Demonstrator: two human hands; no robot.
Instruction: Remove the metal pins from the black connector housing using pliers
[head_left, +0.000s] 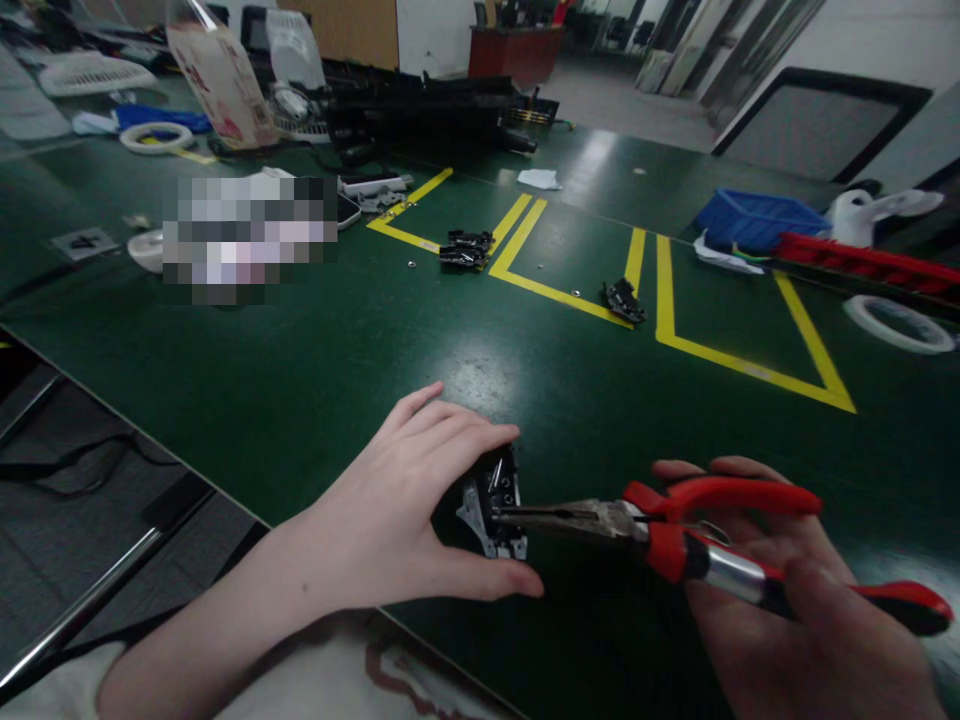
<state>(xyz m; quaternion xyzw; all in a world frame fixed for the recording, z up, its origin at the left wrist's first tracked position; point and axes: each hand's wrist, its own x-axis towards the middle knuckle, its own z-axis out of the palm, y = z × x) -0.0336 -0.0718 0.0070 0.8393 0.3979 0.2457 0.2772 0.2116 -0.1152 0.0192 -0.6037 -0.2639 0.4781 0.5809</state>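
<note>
Over the green tabletop [337, 350], the left hand [409, 490] reaches in palm down, its grip of thumb and fingers curled around a small part [491, 495] near the front edge. The right hand [814, 610], palm upward, grasps red-handled pliers [667, 550], tips meeting the part. It is black and grey, with slim silvery pins. Counted: three yellow outlines [562, 290], one pair of pliers, one held part.

Through the feed I read perhaps a 4 on the card [85, 243] left of the bottle [221, 75]. The bottle's reddish print I cannot read.
</note>
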